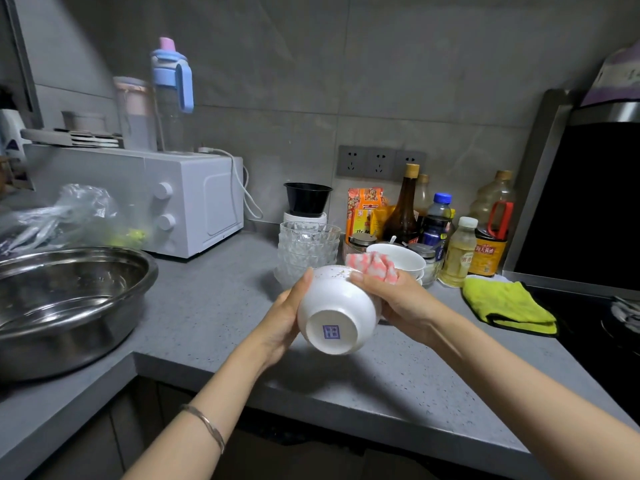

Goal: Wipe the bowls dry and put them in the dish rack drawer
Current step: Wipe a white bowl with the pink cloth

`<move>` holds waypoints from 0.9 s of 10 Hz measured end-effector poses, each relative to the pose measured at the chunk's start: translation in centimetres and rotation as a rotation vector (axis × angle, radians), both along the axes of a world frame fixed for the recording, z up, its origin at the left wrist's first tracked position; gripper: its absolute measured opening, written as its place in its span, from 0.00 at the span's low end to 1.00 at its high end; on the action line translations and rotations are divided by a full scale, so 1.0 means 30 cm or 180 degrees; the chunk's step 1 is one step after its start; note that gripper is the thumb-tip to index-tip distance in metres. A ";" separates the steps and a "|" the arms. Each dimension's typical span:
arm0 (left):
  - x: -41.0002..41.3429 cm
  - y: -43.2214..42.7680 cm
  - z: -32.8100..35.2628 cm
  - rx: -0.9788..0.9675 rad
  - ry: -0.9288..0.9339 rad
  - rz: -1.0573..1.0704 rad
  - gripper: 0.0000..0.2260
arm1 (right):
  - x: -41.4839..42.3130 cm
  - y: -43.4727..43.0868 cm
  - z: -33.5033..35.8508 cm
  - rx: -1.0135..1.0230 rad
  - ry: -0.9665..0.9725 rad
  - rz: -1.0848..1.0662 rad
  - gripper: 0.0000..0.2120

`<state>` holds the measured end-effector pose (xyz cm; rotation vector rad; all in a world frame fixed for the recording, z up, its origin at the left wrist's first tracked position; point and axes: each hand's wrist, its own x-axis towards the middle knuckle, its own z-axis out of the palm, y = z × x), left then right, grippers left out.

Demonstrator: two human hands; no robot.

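Wiping step: left hand (287,320) grips the tilted white bowl (336,306); right hand (391,299) clutches a pink cloth (372,266) at its rim. The dish rack drawer, unseen, likely comes next.

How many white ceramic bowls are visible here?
3. One white bowl, base toward the camera, is held between left hand and right hand. A stacked pair sits on the grey countertop behind the right hand; the lower bowl shows only its rim, so others may hide beneath.

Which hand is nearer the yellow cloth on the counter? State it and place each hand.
Right. The right hand, holding a pink cloth against the white bowl, lies left of the yellow cloth; the left hand grips the bowl's opposite side, farther away.
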<state>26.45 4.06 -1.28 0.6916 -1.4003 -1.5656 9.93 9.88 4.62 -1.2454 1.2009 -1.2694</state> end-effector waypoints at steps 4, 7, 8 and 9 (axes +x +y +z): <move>-0.065 -0.044 -0.017 0.1412 0.0617 0.0773 0.33 | 0.041 0.008 -0.123 -0.2443 0.3196 -0.0227 0.22; -0.077 -0.030 -0.014 0.1805 0.0889 0.0756 0.32 | 0.071 -0.002 -0.213 -0.3348 0.3959 -0.0575 0.20; -0.088 -0.031 -0.005 0.1396 0.0890 0.0672 0.28 | 0.044 -0.022 -0.177 -0.3169 0.4089 -0.0853 0.20; -0.070 -0.055 0.005 0.1274 0.0968 0.0886 0.35 | 0.024 0.014 -0.173 -0.3050 0.4083 -0.0903 0.21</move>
